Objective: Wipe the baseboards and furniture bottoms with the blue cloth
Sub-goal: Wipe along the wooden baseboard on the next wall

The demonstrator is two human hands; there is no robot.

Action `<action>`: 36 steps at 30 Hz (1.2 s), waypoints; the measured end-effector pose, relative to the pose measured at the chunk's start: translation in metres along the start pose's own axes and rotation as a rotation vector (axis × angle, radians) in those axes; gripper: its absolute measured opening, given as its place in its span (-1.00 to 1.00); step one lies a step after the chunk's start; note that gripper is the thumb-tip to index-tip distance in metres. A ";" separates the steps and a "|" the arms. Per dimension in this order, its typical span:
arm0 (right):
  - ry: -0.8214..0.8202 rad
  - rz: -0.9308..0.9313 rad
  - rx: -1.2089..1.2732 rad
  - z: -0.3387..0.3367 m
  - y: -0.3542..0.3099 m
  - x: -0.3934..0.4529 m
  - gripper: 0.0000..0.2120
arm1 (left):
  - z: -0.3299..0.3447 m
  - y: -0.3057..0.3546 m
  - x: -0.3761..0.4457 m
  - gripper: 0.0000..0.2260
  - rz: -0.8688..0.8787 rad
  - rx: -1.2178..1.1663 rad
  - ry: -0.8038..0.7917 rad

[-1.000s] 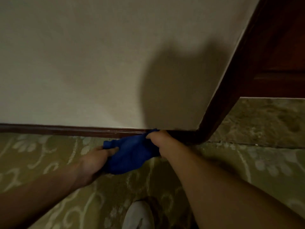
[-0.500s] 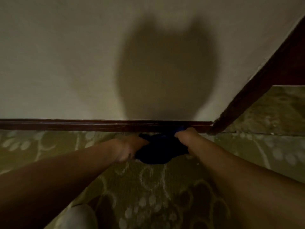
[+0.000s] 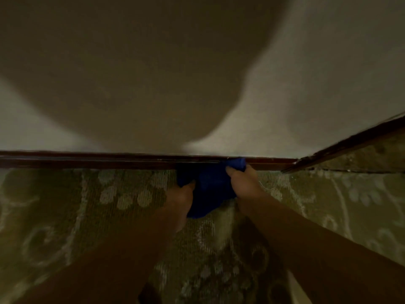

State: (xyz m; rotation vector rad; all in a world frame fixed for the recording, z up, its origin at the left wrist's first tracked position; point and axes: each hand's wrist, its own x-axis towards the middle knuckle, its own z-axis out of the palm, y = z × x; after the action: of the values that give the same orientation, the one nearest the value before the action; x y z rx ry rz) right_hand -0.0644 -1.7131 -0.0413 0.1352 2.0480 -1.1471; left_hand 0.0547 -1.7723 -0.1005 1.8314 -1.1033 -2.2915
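A dark wooden baseboard [image 3: 87, 160] runs along the foot of a pale wall. The blue cloth [image 3: 210, 187] is bunched against it near the middle of the view. My right hand [image 3: 243, 183] grips the cloth's upper right part and holds it on the baseboard. My left hand [image 3: 180, 198] grips the cloth's lower left edge on the carpet. Much of the cloth lies in shadow between the two hands.
Green patterned carpet [image 3: 109, 205] covers the floor. At the right the baseboard ends at a wall corner [image 3: 293, 165], where a second dark strip [image 3: 355, 141] angles away. A large shadow falls across the wall.
Both hands and the cloth have slid left along the baseboard, away from the wall corner. The view has moved left and closer to the floor.
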 end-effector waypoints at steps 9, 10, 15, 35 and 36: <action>0.126 -0.052 0.282 0.042 0.045 0.015 -0.71 | -0.025 0.016 0.016 -0.78 0.137 0.212 0.014; 0.128 -0.064 0.284 0.042 0.046 0.019 -0.68 | -0.025 0.020 0.015 -0.77 0.168 0.222 0.034; 0.213 -0.141 0.164 0.029 0.036 0.021 -0.68 | -0.015 0.028 -0.005 -0.64 0.243 0.158 0.055; 0.326 -0.273 0.091 0.048 0.027 0.009 -0.89 | -0.012 0.005 0.023 -0.68 0.223 0.001 0.035; 0.273 -0.262 0.062 0.052 0.027 0.007 -0.88 | -0.013 0.004 0.023 -0.70 0.228 -0.014 0.039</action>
State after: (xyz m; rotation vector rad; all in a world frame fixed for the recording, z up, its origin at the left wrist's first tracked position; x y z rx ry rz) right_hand -0.0277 -1.7384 -0.0798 0.0565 2.3218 -1.4184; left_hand 0.0571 -1.7915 -0.1189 1.6419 -1.2155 -2.1219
